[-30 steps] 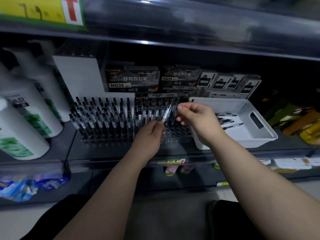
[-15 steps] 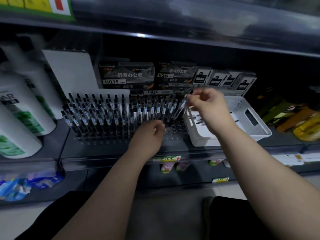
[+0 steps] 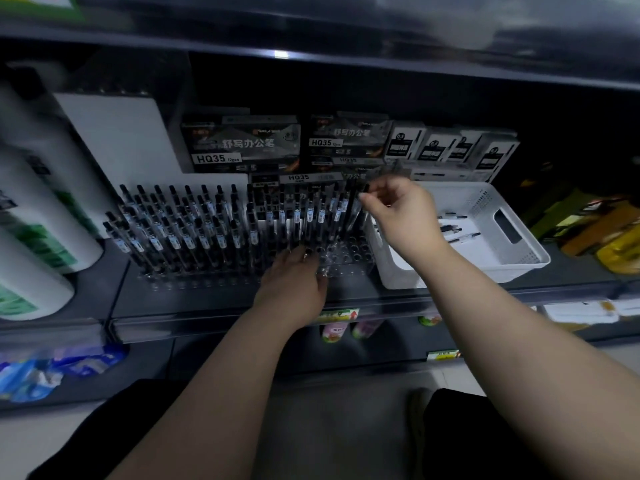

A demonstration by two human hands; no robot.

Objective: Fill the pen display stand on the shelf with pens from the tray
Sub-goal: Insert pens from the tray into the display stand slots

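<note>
A clear pen display stand (image 3: 346,261) stands on the dark shelf, most of its holes filled with upright black-capped pens (image 3: 194,230). Several holes at its right end stay open. My right hand (image 3: 398,213) pinches the top of one pen (image 3: 356,216), which stands almost upright at the stand's back right corner. My left hand (image 3: 294,282) rests on the stand's front edge, fingers curled over the clear plastic. The white tray (image 3: 519,251) sits just right of the stand with a few pens (image 3: 453,230) lying in it.
Boxes of pens (image 3: 242,143) line the back of the shelf. Large white bottles (image 3: 38,216) stand to the left, yellow packages (image 3: 609,237) to the right. A higher shelf overhangs closely. Price labels (image 3: 337,315) run along the front rail.
My right hand has carried the pen from above the stand's middle to its back right corner and turned it upright. My left hand has stayed on the stand's front edge.
</note>
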